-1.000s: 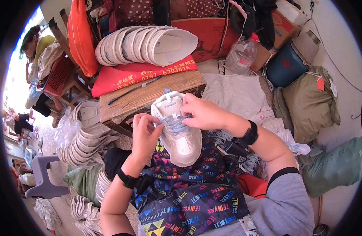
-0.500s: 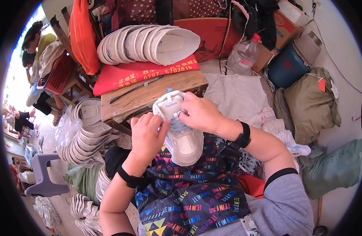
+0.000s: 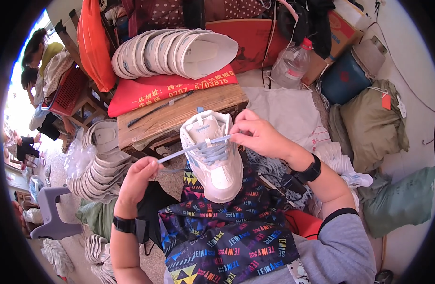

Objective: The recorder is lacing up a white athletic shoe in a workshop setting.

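A white sneaker (image 3: 223, 176) with grey-blue trim rests on the patterned apron (image 3: 231, 227) over my lap, toe toward me. Its flat grey-blue shoelace (image 3: 182, 152) crosses the front in rows and passes through a small loop on the tongue. Out to the left, my left hand (image 3: 139, 176) pinches one stretch of the lace, pulled taut away from the shoe. My right hand (image 3: 261, 136) is closed on the lace at the shoe's right collar, thumb and forefinger together.
Beyond the shoe stands a wooden bench (image 3: 179, 116) with a red cloth (image 3: 172, 90), a black thin tool (image 3: 156, 110) and a row of nested shoe uppers (image 3: 153, 52). More uppers (image 3: 96, 173) pile up at left by a grey plastic stool (image 3: 52, 213). Loose laces (image 3: 274, 177) lie at right.
My left hand has moved left and down from the shoe, drawing the lace out straight. My right hand has shifted slightly right, off the tongue, with the lace in its fingers.
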Available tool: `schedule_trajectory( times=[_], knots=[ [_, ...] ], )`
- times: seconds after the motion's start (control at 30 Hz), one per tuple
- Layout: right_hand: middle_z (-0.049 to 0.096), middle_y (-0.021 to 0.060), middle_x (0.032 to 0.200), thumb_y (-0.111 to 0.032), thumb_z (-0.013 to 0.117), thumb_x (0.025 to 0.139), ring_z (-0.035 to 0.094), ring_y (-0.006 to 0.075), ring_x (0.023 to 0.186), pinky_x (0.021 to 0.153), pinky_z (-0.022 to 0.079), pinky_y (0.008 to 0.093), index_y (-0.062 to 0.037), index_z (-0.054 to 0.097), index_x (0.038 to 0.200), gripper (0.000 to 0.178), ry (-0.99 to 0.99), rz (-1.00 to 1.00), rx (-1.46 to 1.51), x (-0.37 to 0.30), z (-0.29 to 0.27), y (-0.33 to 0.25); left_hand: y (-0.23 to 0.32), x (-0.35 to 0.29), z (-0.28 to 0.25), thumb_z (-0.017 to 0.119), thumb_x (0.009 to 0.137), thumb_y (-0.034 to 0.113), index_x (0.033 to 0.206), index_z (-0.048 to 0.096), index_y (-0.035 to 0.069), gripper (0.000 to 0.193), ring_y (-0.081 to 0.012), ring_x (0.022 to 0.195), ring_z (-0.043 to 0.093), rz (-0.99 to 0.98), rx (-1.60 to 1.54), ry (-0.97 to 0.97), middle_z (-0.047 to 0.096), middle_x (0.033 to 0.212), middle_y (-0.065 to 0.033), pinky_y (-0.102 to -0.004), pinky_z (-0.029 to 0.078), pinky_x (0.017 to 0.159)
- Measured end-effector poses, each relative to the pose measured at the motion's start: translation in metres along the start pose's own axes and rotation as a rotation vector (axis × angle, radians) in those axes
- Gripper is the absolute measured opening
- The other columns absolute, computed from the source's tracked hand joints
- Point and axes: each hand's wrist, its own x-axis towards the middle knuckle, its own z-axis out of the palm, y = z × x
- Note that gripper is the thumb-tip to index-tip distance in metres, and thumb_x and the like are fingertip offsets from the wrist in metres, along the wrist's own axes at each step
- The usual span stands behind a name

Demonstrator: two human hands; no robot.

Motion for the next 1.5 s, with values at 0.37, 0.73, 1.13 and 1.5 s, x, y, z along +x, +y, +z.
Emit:
schedule_trajectory(
  times=[0.37,0.73,1.13,1.5],
  knots=[
    [0.070,0.0103,0.093,-0.014,0.058,0.093,0.069,0.0216,0.083,0.073,0.052,0.0317,-0.0049,0.064,0.102,0.015,0.531,0.610,0.522,-0.033,-0.039,0.107,-0.057,-0.019,-0.135,0.054,0.096,0.018,0.097,0.065,0.005,0.017,-0.0276,0.074,0.062,0.472,1.518,0.772,0.063,0.086,-0.0115,-0.0367,0.046,0.060],
    [0.062,0.0076,0.092,-0.004,0.045,0.089,0.043,0.0058,0.055,0.039,0.031,0.0213,-0.0016,0.053,0.124,0.036,1.196,0.676,0.943,-0.109,-0.135,0.193,-0.117,-0.044,-0.245,0.049,0.098,0.006,0.127,0.052,0.000,0.030,-0.0166,0.082,0.062,0.218,-0.929,0.658,0.064,0.104,-0.0080,-0.0290,0.053,0.076],
    [0.067,0.0050,0.091,-0.013,0.044,0.100,0.056,0.0053,0.064,0.055,0.043,0.0187,-0.0057,0.048,0.123,0.024,0.259,0.336,0.400,-0.028,0.011,0.023,-0.010,0.005,0.028,0.047,0.096,-0.005,0.134,0.049,0.000,0.039,-0.0088,0.090,0.060,0.450,0.391,0.361,0.066,0.103,-0.0067,-0.0219,0.046,0.083],
    [0.068,0.0089,0.087,-0.011,0.051,0.096,0.063,0.0157,0.075,0.067,0.049,0.0292,-0.0007,0.050,0.117,0.023,0.165,0.323,0.003,-0.026,0.026,0.017,-0.028,0.035,0.083,0.052,0.098,0.005,0.111,0.059,-0.004,0.017,-0.0102,0.076,0.063,0.252,-0.045,0.227,0.066,0.090,-0.0056,-0.0220,0.051,0.068]
  ],
)
